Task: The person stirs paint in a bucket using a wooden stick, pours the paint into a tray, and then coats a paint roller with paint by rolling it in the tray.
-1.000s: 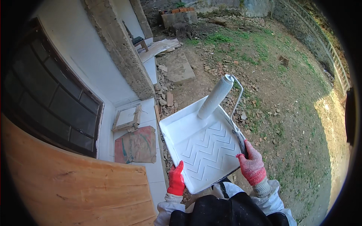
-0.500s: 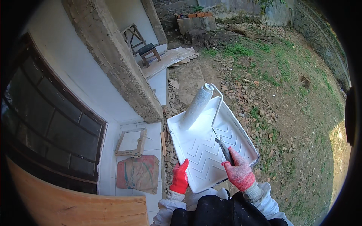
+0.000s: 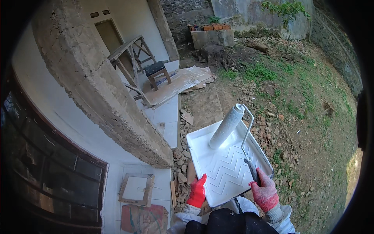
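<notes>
A white paint tray (image 3: 228, 169) with zigzag ridges is held up in front of me, white paint pooled at its far end. My left hand (image 3: 196, 192), in a red glove, grips the tray's near left edge with the thumb over the rim. In a red, paint-specked glove, my right hand (image 3: 265, 192) is closed around the dark handle of a paint roller (image 3: 227, 126). The roller's white-coated sleeve stands tilted with its lower end in the paint, and its wire frame bends down over the right side of the tray.
A rough concrete column (image 3: 97, 85) and a dark-framed window (image 3: 50, 163) stand at left. Below are a boxed tile (image 3: 136, 189) and a crumpled sack (image 3: 144, 218) on white tiles. Further off are a stool (image 3: 156, 72) and a wooden trestle (image 3: 130, 58). Rubble (image 3: 269, 132) covers the ground at right.
The view has shifted, bringing more of the trestle and a doorway into sight. Tray, roller and both hands now appear lower and further right. Both grips are the same.
</notes>
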Motion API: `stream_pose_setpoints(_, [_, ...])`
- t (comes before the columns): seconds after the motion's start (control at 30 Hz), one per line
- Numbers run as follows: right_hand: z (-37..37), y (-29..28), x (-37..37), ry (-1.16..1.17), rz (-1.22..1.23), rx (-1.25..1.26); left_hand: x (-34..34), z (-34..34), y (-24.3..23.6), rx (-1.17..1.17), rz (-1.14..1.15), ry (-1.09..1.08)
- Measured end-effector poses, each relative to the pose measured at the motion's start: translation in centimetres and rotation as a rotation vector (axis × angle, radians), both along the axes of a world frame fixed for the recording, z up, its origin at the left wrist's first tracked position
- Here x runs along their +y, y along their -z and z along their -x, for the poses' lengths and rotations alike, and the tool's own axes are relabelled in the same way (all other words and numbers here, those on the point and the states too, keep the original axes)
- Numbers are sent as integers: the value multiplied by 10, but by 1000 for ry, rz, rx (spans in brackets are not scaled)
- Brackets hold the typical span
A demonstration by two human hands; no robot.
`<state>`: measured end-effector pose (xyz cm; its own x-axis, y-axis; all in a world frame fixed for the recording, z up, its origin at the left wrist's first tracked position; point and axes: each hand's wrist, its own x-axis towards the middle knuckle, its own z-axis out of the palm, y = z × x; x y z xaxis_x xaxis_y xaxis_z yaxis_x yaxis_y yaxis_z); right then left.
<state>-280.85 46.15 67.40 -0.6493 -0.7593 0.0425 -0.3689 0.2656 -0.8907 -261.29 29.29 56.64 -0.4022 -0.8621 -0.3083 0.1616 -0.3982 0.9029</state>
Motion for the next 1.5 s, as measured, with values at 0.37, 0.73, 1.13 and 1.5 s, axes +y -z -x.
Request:
stream_pose_setpoints(0.37, [201,3,-321,11,59,159,-293,176,-27,77,-81,-88])
stream_pose_setpoints(0.73, [330,-34,-641,-145,54,55,-576,292,-49,83,-76,-217])
stream_pose_setpoints(1.13, [414,-76,-945,-314,67,119,-879,375,-92,132,-70,-299])
stream_pose_setpoints(1.5, [505,-113,-1217,-591,29,-15,-1094,443,-138,219,-34,-554])
